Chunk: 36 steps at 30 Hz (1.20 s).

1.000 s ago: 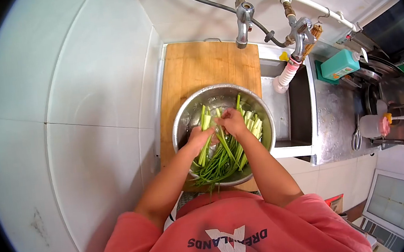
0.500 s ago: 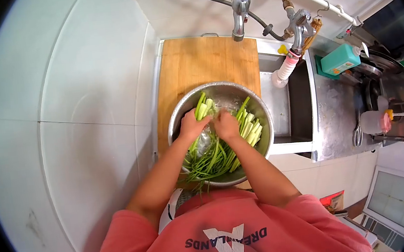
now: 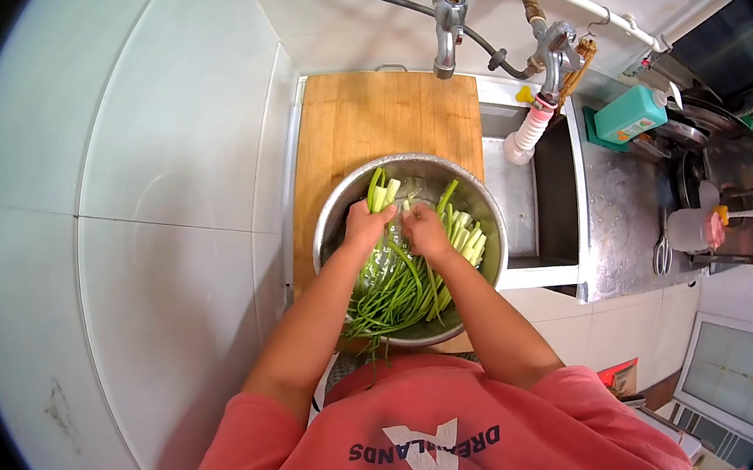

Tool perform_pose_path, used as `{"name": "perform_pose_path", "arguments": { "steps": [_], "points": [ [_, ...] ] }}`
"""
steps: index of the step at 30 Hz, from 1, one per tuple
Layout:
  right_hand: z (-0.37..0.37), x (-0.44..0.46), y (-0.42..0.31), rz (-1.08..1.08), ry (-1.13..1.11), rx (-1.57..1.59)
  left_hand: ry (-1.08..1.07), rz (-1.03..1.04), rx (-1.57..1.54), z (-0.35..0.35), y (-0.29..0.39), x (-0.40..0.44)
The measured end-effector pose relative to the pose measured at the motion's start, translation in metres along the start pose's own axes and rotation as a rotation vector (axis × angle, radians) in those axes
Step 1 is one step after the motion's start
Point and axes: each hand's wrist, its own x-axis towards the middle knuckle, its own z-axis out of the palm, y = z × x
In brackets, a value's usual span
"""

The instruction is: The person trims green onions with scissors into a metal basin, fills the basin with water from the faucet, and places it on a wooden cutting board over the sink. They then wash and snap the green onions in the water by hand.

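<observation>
Head camera view: my left hand [image 3: 364, 225] is in the upper left part of the metal basin [image 3: 320, 241], its fingers closed around a small bunch of green stalks [image 3: 380, 194], pale cut ends pointing away from me. My right hand [image 3: 426, 232] is just beside it, over the middle of the basin, its fingers bent and drawn in narrow; a pale stalk end shows by their tips, but I cannot tell whether they grip it. Water glints between and below my hands. Long thin greens [image 3: 388, 305] lie tangled in the near part of the basin, a few strands hanging over the rim towards my red shirt [image 3: 423, 414]. More pale thick stalks [image 3: 467, 236] lie against the right side, to the right of my right hand. The basin sits on a wooden board [image 3: 382, 115], whose far part reaches out beyond it. To the right of the board is a sink [image 3: 510, 198], with a pink-and-white spout [image 3: 529, 134] hanging over it from a tap [image 3: 552, 56]. On the metal counter [image 3: 610, 201] beyond stands a teal bottle [image 3: 630, 119].
</observation>
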Motion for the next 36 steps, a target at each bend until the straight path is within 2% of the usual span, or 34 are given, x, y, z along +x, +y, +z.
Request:
{"name": "perform_pose_path", "arguments": {
  "steps": [2, 6, 9, 11, 12, 13, 14, 15, 17, 18, 19, 21, 22, 23, 25, 26, 27, 29, 30, 31, 33, 34, 36],
  "points": [
    [-0.009, -0.009, -0.021, 0.248, -0.157, 0.280, -0.062, 0.005, -0.057, -0.001, 0.006, -0.005],
    [-0.009, -0.009, -0.023, 0.291, -0.161, 0.336, -0.233, -0.051, -0.282, -0.004, 0.015, -0.009],
    [-0.008, -0.011, -0.024, 0.342, -0.171, 0.339, -0.147, -0.024, -0.210, 0.001, 0.016, -0.010],
    [-0.002, -0.009, -0.014, 0.219, 0.000, 0.192, -0.148, -0.006, -0.193, 0.001, 0.021, -0.009],
    [0.002, -0.006, -0.006, 0.218, 0.000, 0.193, -0.092, -0.044, 0.131, 0.000, 0.034, -0.011],
    [0.007, -0.003, 0.001, 0.006, 0.243, -0.172, -0.034, -0.082, 0.454, -0.001, 0.043, -0.012],
    [0.011, -0.002, 0.006, -0.210, 0.480, -0.535, 0.026, -0.031, 0.536, -0.003, 0.038, -0.009],
    [0.014, -0.005, -0.004, -0.210, 0.476, -0.531, 0.029, -0.033, 0.539, -0.006, 0.023, -0.002],
    [0.014, -0.010, -0.027, -0.049, 0.216, -0.716, -0.084, 0.225, 0.231, -0.011, 0.001, 0.007],
    [0.015, -0.009, -0.034, 0.019, 0.091, -0.765, -0.062, 0.189, 0.339, -0.012, -0.004, 0.009],
    [0.011, -0.006, -0.036, 0.016, 0.094, -0.764, -0.062, 0.194, 0.340, -0.013, -0.008, 0.011],
    [0.003, 0.000, -0.033, 0.030, 0.108, -0.591, -0.059, 0.145, 0.435, -0.016, 0.005, 0.003],
    [0.008, 0.002, -0.029, 0.011, 0.240, -0.582, 0.016, 0.119, 0.575, -0.011, 0.016, -0.006],
    [0.010, 0.001, -0.029, 0.010, 0.238, -0.582, 0.018, 0.118, 0.575, -0.010, 0.013, -0.006],
    [0.011, 0.000, -0.029, 0.116, -0.098, -0.327, 0.085, 0.312, 0.481, -0.009, 0.005, -0.004],
    [0.011, 0.001, -0.029, 0.167, -0.264, -0.196, -0.051, 0.162, 0.151, -0.013, 0.008, -0.006],
    [0.009, -0.001, -0.028, 0.165, -0.265, -0.196, -0.050, 0.163, 0.152, -0.015, 0.012, -0.008],
    [0.002, -0.005, -0.024, 0.290, -0.166, 0.345, -0.144, -0.078, -0.199, -0.018, 0.021, -0.012],
    [0.004, -0.006, -0.023, 0.282, -0.124, 0.412, -0.120, -0.087, -0.185, -0.016, 0.021, -0.011],
    [0.007, -0.008, -0.019, 0.286, -0.124, 0.411, -0.120, -0.090, -0.186, -0.016, 0.024, -0.013],
    [0.013, -0.013, -0.022, -0.044, -0.165, 0.167, -0.215, -0.221, -0.119, -0.016, 0.044, -0.023],
    [0.010, -0.016, -0.024, -0.031, -0.204, 0.097, -0.227, -0.109, -0.089, -0.016, 0.029, -0.014],
    [0.008, -0.010, -0.015, -0.018, -0.205, 0.088, -0.231, -0.101, -0.055, -0.014, 0.036, -0.019]
  ]
}}
